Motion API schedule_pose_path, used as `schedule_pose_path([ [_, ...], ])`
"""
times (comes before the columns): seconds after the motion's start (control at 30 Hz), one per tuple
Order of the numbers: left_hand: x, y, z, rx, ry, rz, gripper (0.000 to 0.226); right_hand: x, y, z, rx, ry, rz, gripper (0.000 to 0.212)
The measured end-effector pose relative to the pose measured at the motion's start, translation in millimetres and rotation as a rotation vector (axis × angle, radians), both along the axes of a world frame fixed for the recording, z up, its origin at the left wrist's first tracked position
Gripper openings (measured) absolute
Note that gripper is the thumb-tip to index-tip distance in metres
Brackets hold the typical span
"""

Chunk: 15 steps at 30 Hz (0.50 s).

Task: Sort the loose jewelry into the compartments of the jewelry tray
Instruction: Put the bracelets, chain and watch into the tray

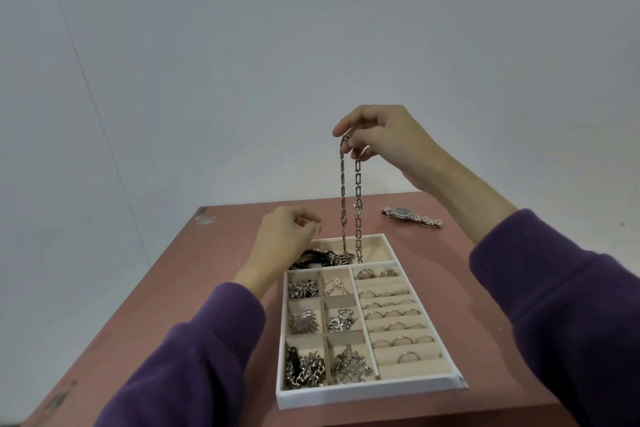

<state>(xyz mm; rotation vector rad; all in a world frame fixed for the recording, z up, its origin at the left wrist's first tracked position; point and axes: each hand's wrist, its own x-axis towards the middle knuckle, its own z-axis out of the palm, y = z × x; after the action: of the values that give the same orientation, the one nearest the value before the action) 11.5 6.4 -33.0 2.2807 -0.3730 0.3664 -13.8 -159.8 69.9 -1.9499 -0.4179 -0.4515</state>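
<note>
A white jewelry tray (pixel 367 391) with beige compartments lies on the pink table. My right hand (pixel 384 139) is raised high above it and pinches a silver link chain (pixel 356 191). The chain hangs straight down, and its lower end reaches into the long far compartment of the tray. My left hand (pixel 282 239) hovers at the tray's far left corner with loosely curled fingers, holding nothing I can see. Black and silver pieces (pixel 317 258) lie in that far compartment by the left hand. Rings sit in the slotted rows (pixel 391 315) on the right, and the square compartments hold chains and pendants.
A silver wristwatch (pixel 410 216) lies loose on the table beyond the tray to the right. The pink table (pixel 194 281) ends at a grey wall behind. The table's near edge runs just below the tray.
</note>
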Motion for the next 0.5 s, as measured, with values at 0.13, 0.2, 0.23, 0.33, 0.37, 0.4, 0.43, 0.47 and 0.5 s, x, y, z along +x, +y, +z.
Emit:
schedule_pose_path([
  [0.13,-3.8,10.5,-14.3,-0.135,-0.071,0.098,0.019,2.4,2.4,-11.1,-0.05,0.018,-0.013,0.031],
  [0.2,-4.9,13.4,-19.8,-0.211,-0.08,0.131,0.019,4.2,3.9,-18.7,-0.075,0.038,-0.027,0.031],
  [0.23,-5.2,14.3,-22.5,-0.254,-0.084,0.137,0.019,5.3,4.5,-23.1,-0.09,0.048,-0.036,0.03],
  [0.33,-4.2,15.0,-29.7,-0.353,-0.085,0.15,0.019,7.6,4.6,-36.3,-0.156,0.086,-0.052,0.028],
  [0.37,-3.1,14.9,-31.5,-0.381,-0.083,0.153,0.018,8.3,4.4,-40.2,-0.184,0.098,-0.051,0.027],
  [0.4,-2.2,14.9,-32.6,-0.406,-0.082,0.155,0.018,9.0,4.1,-44.0,-0.213,0.109,-0.052,0.027],
  [0.43,-1.7,14.8,-33.0,-0.427,-0.081,0.157,0.017,9.7,3.8,-47.6,-0.242,0.12,-0.054,0.027],
  [0.47,-1.4,15.1,-32.8,-0.443,-0.082,0.157,0.017,10.5,3.5,-50.9,-0.268,0.131,-0.055,0.027],
  [0.5,-1.3,15.5,-32.3,-0.456,-0.085,0.157,0.016,11.3,3.0,-54.3,-0.287,0.146,-0.054,0.026],
])
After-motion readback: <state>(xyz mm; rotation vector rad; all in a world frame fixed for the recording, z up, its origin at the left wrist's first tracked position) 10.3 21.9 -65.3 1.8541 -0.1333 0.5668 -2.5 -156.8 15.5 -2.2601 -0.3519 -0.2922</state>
